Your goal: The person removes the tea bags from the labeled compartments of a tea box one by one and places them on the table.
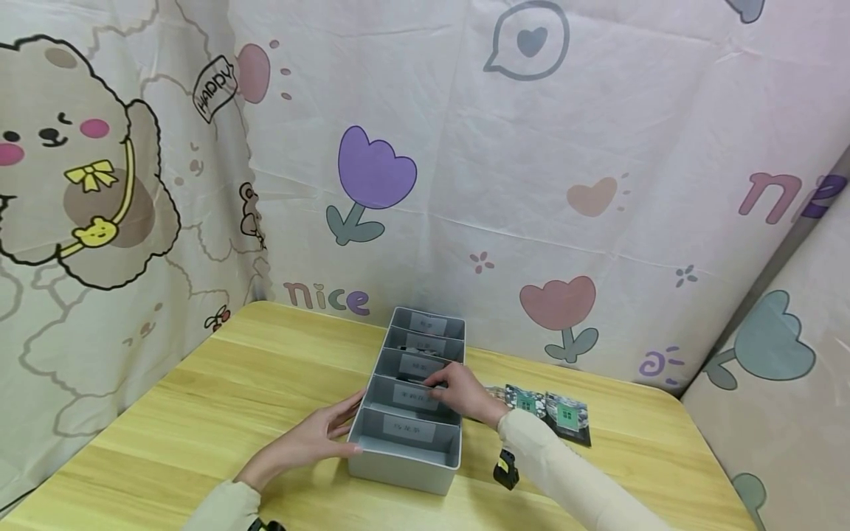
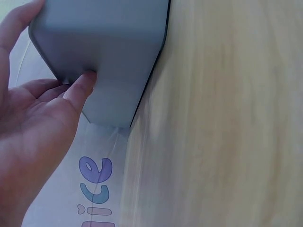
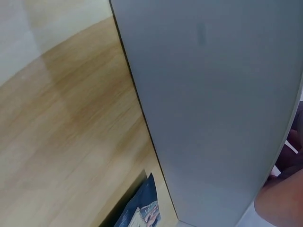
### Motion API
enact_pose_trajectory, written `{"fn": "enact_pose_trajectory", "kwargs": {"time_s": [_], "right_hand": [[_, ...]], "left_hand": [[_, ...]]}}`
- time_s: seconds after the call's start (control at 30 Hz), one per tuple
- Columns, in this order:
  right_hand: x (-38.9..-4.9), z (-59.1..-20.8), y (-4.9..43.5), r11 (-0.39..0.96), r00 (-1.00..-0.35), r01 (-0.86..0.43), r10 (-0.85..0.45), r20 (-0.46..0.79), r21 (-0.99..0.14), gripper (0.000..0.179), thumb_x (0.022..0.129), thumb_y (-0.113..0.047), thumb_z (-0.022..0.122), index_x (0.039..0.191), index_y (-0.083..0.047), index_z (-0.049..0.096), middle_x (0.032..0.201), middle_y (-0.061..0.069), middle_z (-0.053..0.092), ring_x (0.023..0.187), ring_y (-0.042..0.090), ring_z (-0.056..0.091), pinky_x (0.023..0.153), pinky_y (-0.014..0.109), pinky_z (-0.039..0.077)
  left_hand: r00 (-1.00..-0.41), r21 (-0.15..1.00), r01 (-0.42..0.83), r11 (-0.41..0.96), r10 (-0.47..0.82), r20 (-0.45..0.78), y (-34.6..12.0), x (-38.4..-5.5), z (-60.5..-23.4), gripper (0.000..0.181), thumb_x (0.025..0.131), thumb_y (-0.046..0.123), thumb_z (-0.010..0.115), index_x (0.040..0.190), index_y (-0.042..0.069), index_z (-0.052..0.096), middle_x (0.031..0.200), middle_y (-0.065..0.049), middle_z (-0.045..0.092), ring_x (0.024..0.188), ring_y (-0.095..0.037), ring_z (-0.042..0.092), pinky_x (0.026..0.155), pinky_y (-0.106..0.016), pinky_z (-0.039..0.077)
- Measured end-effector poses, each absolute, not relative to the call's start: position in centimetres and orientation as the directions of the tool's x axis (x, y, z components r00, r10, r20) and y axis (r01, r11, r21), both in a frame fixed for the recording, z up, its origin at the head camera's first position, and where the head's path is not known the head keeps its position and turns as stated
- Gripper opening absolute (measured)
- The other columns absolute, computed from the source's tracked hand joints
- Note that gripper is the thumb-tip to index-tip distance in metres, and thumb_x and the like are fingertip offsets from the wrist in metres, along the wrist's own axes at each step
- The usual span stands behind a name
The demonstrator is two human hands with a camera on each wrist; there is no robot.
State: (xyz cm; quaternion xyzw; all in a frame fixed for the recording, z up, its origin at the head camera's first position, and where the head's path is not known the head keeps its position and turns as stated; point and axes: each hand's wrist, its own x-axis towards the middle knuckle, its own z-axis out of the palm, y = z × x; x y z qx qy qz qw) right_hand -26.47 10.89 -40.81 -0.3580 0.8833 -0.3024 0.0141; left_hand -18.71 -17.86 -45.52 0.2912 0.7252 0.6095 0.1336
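Observation:
A long grey divided box (image 1: 405, 472) with paper labels on its compartments stands on the table. My left hand (image 1: 312, 440) rests against its left side, thumb at the near left corner; the left wrist view shows the fingertips (image 2: 85, 80) touching the grey wall. My right hand (image 1: 465, 391) reaches over the box from the right, thumb and forefinger pinching the edge of a thin dark packet (image 1: 409, 381) in the middle compartment. Most of that packet is hidden. In the right wrist view the box's side wall (image 3: 208, 113) covers most of the right fingers.
Several flat printed packets (image 1: 567, 415) lie on the table right of the box; one packet (image 3: 142, 210) shows in the right wrist view. Another packet (image 1: 418, 349) sits in the compartment second from the back. A patterned cloth (image 1: 451, 221) hangs behind the wooden table (image 1: 265, 383).

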Motion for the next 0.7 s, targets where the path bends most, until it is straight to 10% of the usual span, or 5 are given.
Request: {"fn": "enact_pose_trajectory", "kwargs": {"time_s": [0.7], "right_hand": [[-26.46, -40.55, 11.15, 0.438, -0.822, -0.472, -0.532, 0.203, -0.765, 0.017, 0.083, 0.010, 0.066, 0.098, 0.005, 0.072, 0.095, 0.011, 0.070, 0.082, 0.018, 0.061, 0.070, 0.020, 0.054]], "left_hand": [[-0.795, 0.967, 0.236, 0.093, 0.590, 0.138, -17.85, -18.67, -45.40, 0.085, 0.091, 0.008, 0.068, 0.152, -0.004, 0.011, 0.155, -0.029, 0.009, 0.139, -0.046, 0.016, 0.102, -0.012, 0.034]]}}
